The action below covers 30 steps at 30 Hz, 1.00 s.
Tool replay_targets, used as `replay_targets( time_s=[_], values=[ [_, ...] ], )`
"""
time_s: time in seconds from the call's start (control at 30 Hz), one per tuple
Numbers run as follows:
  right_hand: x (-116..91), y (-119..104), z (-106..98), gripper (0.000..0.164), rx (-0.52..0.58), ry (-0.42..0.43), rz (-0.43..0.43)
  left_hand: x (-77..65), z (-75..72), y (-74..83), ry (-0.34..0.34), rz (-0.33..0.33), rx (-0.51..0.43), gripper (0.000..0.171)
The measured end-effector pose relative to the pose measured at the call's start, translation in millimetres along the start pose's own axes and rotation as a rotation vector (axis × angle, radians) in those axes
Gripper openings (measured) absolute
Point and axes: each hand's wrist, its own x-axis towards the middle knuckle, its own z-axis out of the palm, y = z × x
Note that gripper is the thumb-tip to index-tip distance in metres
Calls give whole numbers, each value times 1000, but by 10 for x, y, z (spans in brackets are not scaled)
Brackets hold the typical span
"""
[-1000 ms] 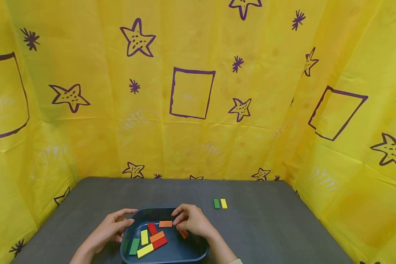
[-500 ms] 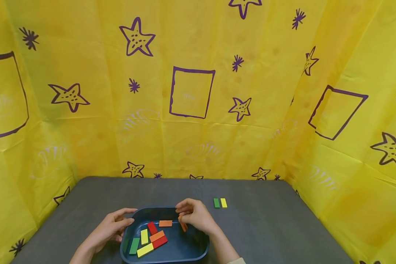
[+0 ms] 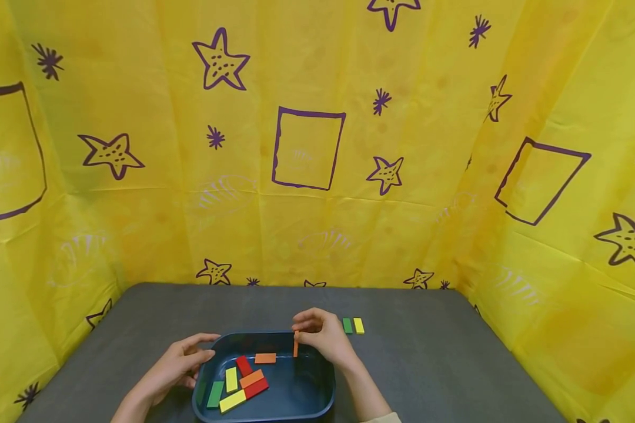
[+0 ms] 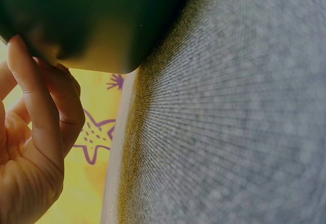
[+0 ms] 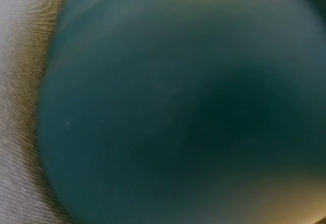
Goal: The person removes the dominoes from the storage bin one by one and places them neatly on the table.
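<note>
A dark blue tray (image 3: 301, 396) with rounded corners stands at the front of the grey table. My left hand (image 3: 176, 365) grips its left rim; in the left wrist view the fingers (image 4: 38, 96) of that hand bend up against the dark tray wall (image 4: 102, 40). Between thumb and fingertips my right hand (image 3: 327, 341) pinches an orange block (image 3: 296, 345), upright over the tray's back right part. Lying in the tray are an orange block (image 3: 266, 358), a red block (image 3: 244, 366), a yellow block (image 3: 231, 380), a green block (image 3: 215, 394) and several others.
Behind the right hand, a green block (image 3: 347, 325) and a yellow block (image 3: 358, 326) lie side by side on the grey table (image 3: 428, 358). A yellow curtain (image 3: 317, 235) with purple drawings surrounds the table. Blurred tray wall (image 5: 168, 107) fills most of the right wrist view.
My right hand has lifted the orange block from the tray floor and moved up and slightly right, turning it upright. The left hand and the other blocks stay put.
</note>
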Motion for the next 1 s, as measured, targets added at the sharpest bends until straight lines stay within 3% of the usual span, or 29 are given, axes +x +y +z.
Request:
replay_targets(
  time_s=[0.5,1.0],
  values=[
    [16,-11,-260,34,145,139,-5,1,3,-8,17,-10,6,60],
    [-11,52,-604,30,153,441,31,-9,15,13,12,0,-4,59]
  ],
)
